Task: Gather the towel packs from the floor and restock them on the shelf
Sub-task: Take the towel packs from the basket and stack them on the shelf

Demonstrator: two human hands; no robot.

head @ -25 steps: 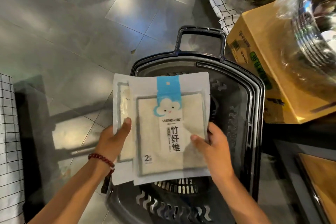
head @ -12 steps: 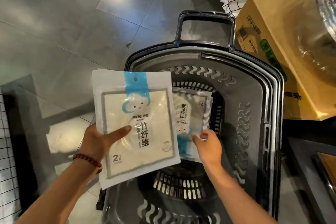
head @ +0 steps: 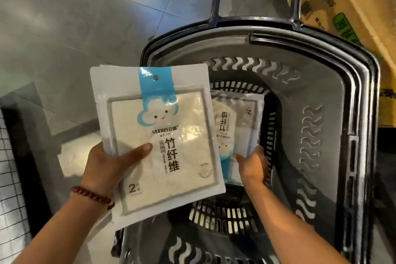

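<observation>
Towel pack [head: 156, 135] pinched by fingers of left hand [head: 107, 165]; right hand [head: 252, 167] apparently grips second pack [head: 237, 122] inside basket [head: 317, 96].

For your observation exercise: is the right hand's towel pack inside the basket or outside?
Inside: the towel pack sits below the basket rim, against its slotted wall, held by the right hand.

Second pack [head: 237, 126] partly hidden behind front pack [head: 156, 141]; box [head: 342, 6] cropped by edge.
</observation>
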